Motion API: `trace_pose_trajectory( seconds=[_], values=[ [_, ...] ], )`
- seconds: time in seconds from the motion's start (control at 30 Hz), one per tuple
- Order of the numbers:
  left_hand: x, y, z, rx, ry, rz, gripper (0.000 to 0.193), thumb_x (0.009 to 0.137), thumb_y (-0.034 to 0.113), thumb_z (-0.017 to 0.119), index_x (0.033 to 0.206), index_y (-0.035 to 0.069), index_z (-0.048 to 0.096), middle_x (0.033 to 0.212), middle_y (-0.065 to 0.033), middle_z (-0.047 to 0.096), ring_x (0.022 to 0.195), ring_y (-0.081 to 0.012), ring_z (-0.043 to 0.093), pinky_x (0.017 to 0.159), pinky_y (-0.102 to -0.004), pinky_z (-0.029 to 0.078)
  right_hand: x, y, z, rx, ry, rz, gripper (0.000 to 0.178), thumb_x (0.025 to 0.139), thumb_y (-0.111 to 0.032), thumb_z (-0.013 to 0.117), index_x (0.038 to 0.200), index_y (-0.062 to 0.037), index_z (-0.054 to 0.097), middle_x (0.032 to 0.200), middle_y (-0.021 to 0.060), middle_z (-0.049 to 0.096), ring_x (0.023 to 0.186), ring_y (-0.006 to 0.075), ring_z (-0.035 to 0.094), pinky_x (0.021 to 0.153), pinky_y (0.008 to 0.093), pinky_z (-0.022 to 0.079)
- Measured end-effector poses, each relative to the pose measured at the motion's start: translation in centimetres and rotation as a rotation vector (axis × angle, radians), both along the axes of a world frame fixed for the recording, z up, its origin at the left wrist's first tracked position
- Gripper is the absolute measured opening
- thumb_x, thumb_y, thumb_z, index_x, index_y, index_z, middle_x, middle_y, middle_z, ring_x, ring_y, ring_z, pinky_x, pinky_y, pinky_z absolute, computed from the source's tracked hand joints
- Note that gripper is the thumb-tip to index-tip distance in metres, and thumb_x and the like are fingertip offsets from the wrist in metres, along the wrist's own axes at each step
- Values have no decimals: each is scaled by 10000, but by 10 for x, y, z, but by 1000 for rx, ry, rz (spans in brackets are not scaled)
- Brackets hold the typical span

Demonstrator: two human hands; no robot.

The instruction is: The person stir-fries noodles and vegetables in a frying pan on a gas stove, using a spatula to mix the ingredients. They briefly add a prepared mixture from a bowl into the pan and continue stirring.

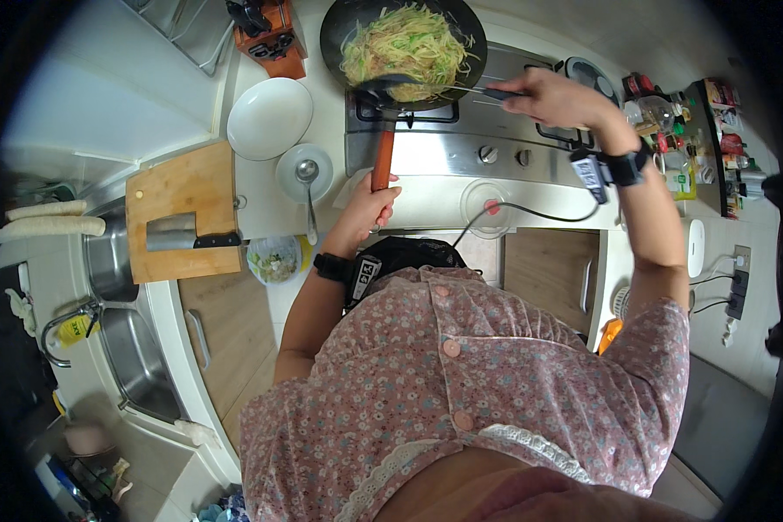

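My left hand is closed round the reddish-brown handle of a black wok. The wok holds a heap of pale yellow-green shreds. Over the wok's near side, my right hand grips a cooking spatula by its dark handle. Its black head lies at the near left rim, partly over the food. Left of the wok are a large white plate and a small white bowl with a metal spoon resting in it.
A cleaver lies on a wooden cutting board beside the double sink. The knife block stands at the back. A clear lid sits at the counter's front edge. Bottles and jars crowd the right side.
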State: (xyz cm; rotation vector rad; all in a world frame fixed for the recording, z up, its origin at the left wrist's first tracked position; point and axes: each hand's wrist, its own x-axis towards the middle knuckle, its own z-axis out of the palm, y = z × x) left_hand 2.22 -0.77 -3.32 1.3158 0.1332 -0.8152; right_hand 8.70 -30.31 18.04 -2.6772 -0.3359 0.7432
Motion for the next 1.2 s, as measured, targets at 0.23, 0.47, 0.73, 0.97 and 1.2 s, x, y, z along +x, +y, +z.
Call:
trace_pose_trajectory(
  seconds=[0.23, 0.47, 0.73, 0.97, 1.2],
  values=[
    [0, 0, -5, -27, 20, 17, 282, 888, 136, 615, 1126, 66, 481, 585, 15, 440, 400, -61, 371, 342, -227, 275, -10, 18, -18, 118, 143, -212, 432, 938, -215, 533, 1350, -87, 516, 590, 32, 508, 453, 100, 456, 462, 276, 411],
    [-3, -6, -2, -44, 64, 25, 276, 890, 132, 621, 1119, 73, 479, 607, 19, 441, 428, -52, 386, 346, -216, 273, 6, 59, -30, 321, 100, -318, 456, 942, -237, 513, 1353, -40, 488, 577, 35, 516, 415, 123, 456, 391, 289, 371],
    [-2, -3, 8, -45, 57, 27, 298, 887, 150, 630, 1123, 56, 477, 621, 19, 446, 439, -44, 388, 354, -203, 272, 0, 63, -27, 362, 174, -415, 426, 979, -208, 460, 1370, -41, 461, 604, -8, 477, 413, 71, 415, 356, 230, 338],
    [-3, 0, 17, -38, 60, 27, 320, 884, 168, 640, 1128, 38, 478, 621, 21, 442, 449, -38, 386, 358, -196, 270, 23, 61, -38, 456, 45, -436, 284, 955, -260, 494, 1059, -23, 610, 589, 16, 534, 412, 86, 456, 355, 250, 326],
    [-2, 2, 16, -35, 65, 20, 309, 896, 150, 624, 1137, 29, 471, 638, 19, 440, 459, -44, 392, 365, -195, 272, -38, 8, -6, 326, 276, -353, 457, 975, -258, 500, 1414, -145, 442, 572, -36, 475, 396, 55, 399, 351, 224, 323]
  ],
)
